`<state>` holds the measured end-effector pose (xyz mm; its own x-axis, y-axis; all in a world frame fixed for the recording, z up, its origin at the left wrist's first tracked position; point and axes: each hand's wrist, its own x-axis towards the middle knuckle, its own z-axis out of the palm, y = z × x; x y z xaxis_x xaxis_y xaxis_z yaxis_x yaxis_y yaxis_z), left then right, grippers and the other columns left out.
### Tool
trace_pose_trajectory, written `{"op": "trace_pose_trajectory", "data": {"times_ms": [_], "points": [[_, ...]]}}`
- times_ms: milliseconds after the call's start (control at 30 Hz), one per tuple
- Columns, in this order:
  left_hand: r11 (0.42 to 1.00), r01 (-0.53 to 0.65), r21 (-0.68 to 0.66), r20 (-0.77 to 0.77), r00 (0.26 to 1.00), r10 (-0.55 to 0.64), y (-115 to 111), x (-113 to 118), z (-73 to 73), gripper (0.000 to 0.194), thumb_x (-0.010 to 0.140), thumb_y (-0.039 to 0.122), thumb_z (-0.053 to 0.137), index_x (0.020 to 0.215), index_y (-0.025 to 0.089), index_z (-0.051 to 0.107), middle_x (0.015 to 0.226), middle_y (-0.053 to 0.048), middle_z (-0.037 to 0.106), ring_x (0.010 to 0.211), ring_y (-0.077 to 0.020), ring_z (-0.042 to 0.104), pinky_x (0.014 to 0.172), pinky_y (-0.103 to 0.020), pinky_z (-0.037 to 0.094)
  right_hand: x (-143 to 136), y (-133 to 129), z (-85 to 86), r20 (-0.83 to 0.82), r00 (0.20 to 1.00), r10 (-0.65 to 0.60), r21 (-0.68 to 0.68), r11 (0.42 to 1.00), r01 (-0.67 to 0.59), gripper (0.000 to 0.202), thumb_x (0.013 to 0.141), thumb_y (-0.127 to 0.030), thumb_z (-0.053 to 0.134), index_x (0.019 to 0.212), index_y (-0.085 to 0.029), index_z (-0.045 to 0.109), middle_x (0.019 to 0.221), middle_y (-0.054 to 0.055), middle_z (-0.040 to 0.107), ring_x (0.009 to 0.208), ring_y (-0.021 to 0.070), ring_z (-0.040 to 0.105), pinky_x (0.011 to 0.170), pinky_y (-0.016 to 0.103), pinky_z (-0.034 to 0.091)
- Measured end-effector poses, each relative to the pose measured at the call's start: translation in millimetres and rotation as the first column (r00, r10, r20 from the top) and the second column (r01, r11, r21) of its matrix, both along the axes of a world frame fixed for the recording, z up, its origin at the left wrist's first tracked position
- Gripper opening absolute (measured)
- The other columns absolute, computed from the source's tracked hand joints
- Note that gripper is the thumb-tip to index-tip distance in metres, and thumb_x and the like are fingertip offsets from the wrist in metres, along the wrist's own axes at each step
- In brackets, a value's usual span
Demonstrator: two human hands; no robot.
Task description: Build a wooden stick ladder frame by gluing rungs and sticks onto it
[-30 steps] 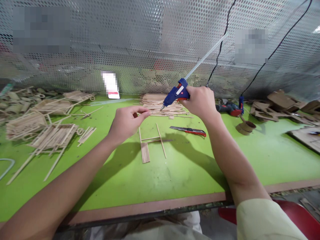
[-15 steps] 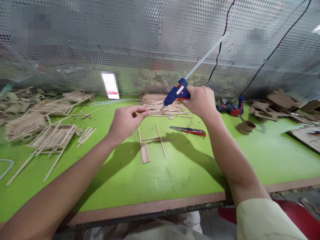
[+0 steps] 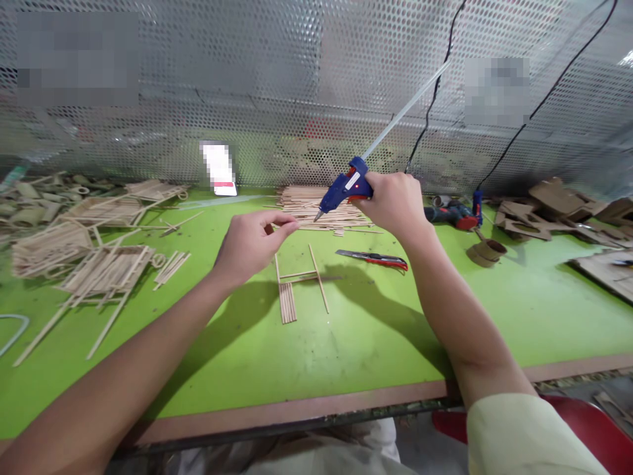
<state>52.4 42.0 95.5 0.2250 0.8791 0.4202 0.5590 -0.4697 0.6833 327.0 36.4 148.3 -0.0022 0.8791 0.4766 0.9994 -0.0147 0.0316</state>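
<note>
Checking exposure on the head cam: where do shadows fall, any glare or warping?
Head view: arm shadows fall on the green table under the left hand and right hand; perforated screen glares silver; table edge bows, wide-angle; three patches pixelated.

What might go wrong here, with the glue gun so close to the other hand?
1. The glue gun nozzle points toward the left hand; hot glue may burn its fingers.
2. Glue may drip onto the stick pile below.
3. The knife lies near the right hand; its wrist may brush it.
</note>
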Motion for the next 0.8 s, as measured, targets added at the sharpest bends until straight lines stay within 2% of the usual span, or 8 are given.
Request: {"op": "trace_pose_trajectory", "data": {"times_ms": [133, 333, 567, 800], "points": [[1.0, -0.001, 0.007, 0.01, 1.0, 0.001, -0.6, 0.6, 0.8, 0.022, 0.096, 0.043, 0.08, 0.102, 0.026, 0.092, 0.069, -0.001, 0.076, 0.05, -0.014, 0.05, 0.052, -0.03, 0.036, 0.5, 0.2, -0.2, -0.001, 1.0, 0.001, -0.001, 1.0, -0.001, 0.028, 0.093, -0.041, 0.07, 0.107, -0.021, 0.082, 0.092, 0.011, 0.08, 0.083, 0.0306, 0.071, 0.071, 0.035, 0.041], [1.0, -0.006, 0.007, 0.027, 1.0, 0.006, -0.9, 0.8, 2.2, 0.021, 0.096, 0.041, 0.08, 0.101, 0.024, 0.091, 0.074, -0.002, 0.079, 0.054, -0.0147, 0.055, 0.054, -0.03, 0.038, 3.9, 1.6, 0.0, 0.001, 1.0, -0.011, 0.002, 1.0, 0.011, 0.026, 0.093, -0.039, 0.07, 0.105, -0.019, 0.081, 0.094, 0.012, 0.081, 0.083, 0.0302, 0.071, 0.072, 0.035, 0.041], [1.0, -0.001, 0.015, -0.001, 1.0, 0.001, 1.4, -2.3, -1.9, 0.026, 0.096, 0.046, 0.079, 0.105, 0.025, 0.092, 0.063, 0.001, 0.072, 0.046, -0.0124, 0.045, 0.047, -0.029, 0.031, 3.2, 1.6, 0.7, 0.018, 1.0, -0.024, -0.007, 1.0, 0.024, 0.027, 0.093, -0.04, 0.071, 0.105, -0.019, 0.081, 0.092, 0.011, 0.081, 0.083, 0.0306, 0.072, 0.071, 0.035, 0.041], [1.0, -0.004, 0.03, 0.016, 1.0, 0.004, 1.6, 0.4, -1.0, 0.021, 0.095, 0.041, 0.08, 0.102, 0.026, 0.092, 0.069, 0.0, 0.077, 0.05, -0.0134, 0.052, 0.05, -0.028, 0.036, 4.9, 1.7, 1.6, 0.015, 0.999, -0.029, -0.009, 1.0, 0.029, 0.026, 0.092, -0.039, 0.071, 0.108, -0.02, 0.082, 0.093, 0.011, 0.08, 0.085, 0.0312, 0.072, 0.072, 0.035, 0.041]]}}
